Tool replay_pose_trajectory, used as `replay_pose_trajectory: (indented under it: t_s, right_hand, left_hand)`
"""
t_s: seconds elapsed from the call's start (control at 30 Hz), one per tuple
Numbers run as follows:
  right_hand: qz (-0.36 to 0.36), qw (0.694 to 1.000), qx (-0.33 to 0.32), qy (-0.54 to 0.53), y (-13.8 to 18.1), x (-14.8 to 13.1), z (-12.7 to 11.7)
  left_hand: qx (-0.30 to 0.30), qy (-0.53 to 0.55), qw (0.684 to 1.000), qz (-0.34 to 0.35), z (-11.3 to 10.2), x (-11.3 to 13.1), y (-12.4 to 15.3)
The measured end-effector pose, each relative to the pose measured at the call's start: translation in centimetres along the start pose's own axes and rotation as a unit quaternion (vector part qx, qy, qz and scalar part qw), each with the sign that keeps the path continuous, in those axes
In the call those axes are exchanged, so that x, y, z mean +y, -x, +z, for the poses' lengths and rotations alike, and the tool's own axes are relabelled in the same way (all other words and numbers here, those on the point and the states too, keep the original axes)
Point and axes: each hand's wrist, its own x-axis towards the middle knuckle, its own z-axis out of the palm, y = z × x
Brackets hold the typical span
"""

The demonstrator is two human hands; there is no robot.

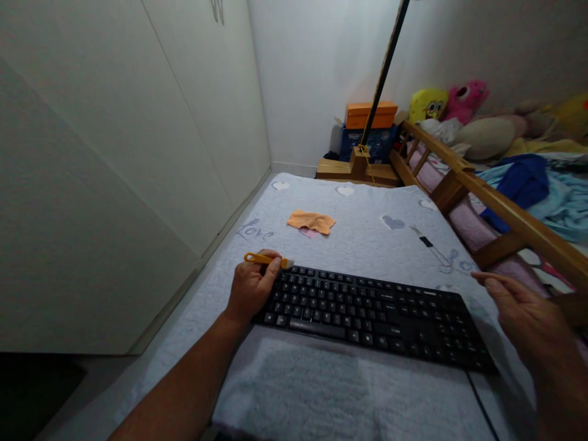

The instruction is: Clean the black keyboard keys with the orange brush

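Observation:
A black keyboard (pixel 358 312) lies flat on the pale blue cloth, its cable running off at the lower right. My left hand (pixel 255 282) is closed around a small yellow brush (pixel 258 258) with pale bristles, held at the keyboard's upper left corner. Off the keyboard's right end, my right hand (pixel 519 303) hovers with the index finger stretched out and the thumb beneath it; I see nothing in it. Nearest to that hand on the cloth is a thin metal tool with a black grip (pixel 426 242) and splayed wires. An orange cloth (pixel 312 222) lies crumpled beyond the keyboard.
A white cabinet (pixel 138 153) stands along the left. On the right runs a wooden bed rail (pixel 505 196), with plush toys and blankets behind it. At the far end are a dark pole (pixel 386 70) on a wooden base and an orange box (pixel 356 116).

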Motion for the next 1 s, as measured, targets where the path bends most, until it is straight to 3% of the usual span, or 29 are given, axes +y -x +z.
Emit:
replay_pose_trajectory:
  t_s: [0.17, 0.3, 0.5, 0.73, 1.0]
  right_hand:
    - [0.070, 0.992, 0.001, -0.103, -0.4, 2.5, 0.1]
    - [0.132, 0.960, -0.006, -0.246, -0.2, 4.5, 1.1]
    - [0.096, 0.916, -0.054, -0.385, -0.5, 6.4, 2.5]
    - [0.087, 0.912, -0.073, -0.394, -0.1, 6.1, 2.8]
    - [0.095, 0.923, -0.084, -0.363, -0.1, 6.6, 2.8]
  left_hand:
    - [-0.013, -0.010, 1.000, 0.009, 0.0, 0.1, -0.1]
    - [0.016, -0.028, 0.999, 0.006, -0.1, 0.2, 0.0]
    - [0.006, -0.026, 1.000, -0.001, -0.4, 0.2, 0.0]
    - [-0.007, -0.023, 1.000, 0.018, 0.2, 0.0, 0.0]
    - [0.053, -0.025, 0.998, -0.003, -0.1, 0.2, 0.3]
